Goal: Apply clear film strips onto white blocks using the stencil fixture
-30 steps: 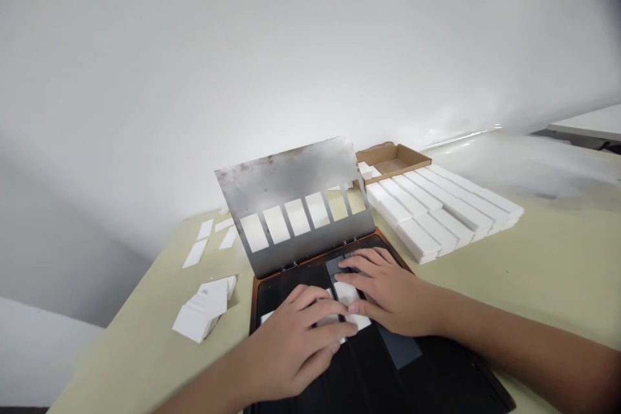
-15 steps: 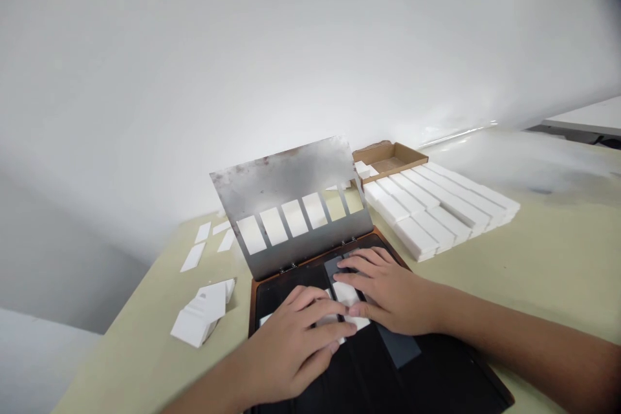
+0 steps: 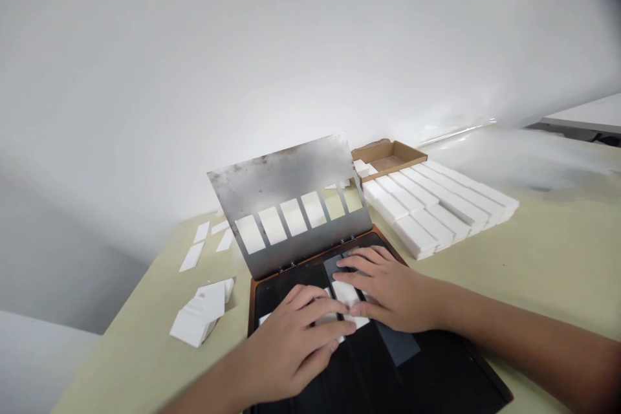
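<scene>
My left hand (image 3: 301, 343) lies over the black tray (image 3: 349, 378), fingers stretched out and touching white cards laid in a row. My right hand (image 3: 388, 288) rests just to its right, fingers spread, its tips at a white card (image 3: 345, 293). The two hands nearly meet over this card. Beneath my right hand runs a dark grey strip (image 3: 398, 344), partly covered. Hinged to the tray's far edge, a metal plate (image 3: 291, 184) with a row of rectangular cutouts stands raised. My left hand hides most of the other cards.
On the left, a loose pile of white cards (image 3: 201, 314) lies on the pale table (image 3: 140, 349), with several single cards (image 3: 192, 256) behind it. Neat stacks of white cards (image 3: 436, 207) stand at right, before an open cardboard box (image 3: 410, 154). A wall (image 3: 242, 45) rises behind.
Almost nothing differs. Both hands keep their places on the cards, and the view has shifted very slightly.
</scene>
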Available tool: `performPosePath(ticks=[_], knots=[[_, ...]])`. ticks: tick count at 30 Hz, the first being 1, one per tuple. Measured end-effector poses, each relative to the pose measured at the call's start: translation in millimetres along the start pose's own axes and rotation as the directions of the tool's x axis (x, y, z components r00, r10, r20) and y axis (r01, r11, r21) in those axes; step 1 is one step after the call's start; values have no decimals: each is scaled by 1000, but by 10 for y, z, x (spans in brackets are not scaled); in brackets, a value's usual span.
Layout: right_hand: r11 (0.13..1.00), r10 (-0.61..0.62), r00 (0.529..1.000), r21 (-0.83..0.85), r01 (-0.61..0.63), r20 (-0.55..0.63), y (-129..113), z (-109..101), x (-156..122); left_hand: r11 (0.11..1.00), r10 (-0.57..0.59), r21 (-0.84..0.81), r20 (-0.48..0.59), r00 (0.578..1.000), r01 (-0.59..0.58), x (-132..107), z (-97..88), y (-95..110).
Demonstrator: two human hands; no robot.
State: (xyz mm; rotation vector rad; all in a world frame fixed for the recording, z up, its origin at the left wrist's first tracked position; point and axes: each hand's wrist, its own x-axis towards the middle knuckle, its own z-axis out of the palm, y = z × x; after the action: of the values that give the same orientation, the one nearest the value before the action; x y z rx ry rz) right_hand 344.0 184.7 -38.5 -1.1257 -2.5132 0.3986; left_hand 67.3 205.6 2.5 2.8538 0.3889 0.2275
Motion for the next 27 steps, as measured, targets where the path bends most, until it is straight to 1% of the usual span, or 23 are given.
performPosePath(ticks=[6, 14, 23, 27], knots=[[1000, -7, 1000, 5, 7, -12, 7, 5, -2, 1000, 3, 4, -5, 1000, -3, 0, 14, -11], [1000, -3, 1000, 10, 3, 15, 12, -5, 0, 1000, -3, 10, 11, 1000, 3, -36, 28, -29], [1000, 20, 999, 15, -20, -35, -8, -2, 5, 1000, -7, -9, -7, 1000, 7, -11, 13, -9], [1000, 8, 997, 21, -6, -71, -12, -13, 14, 1000, -7, -2, -12, 1000, 7, -10, 15, -2]])
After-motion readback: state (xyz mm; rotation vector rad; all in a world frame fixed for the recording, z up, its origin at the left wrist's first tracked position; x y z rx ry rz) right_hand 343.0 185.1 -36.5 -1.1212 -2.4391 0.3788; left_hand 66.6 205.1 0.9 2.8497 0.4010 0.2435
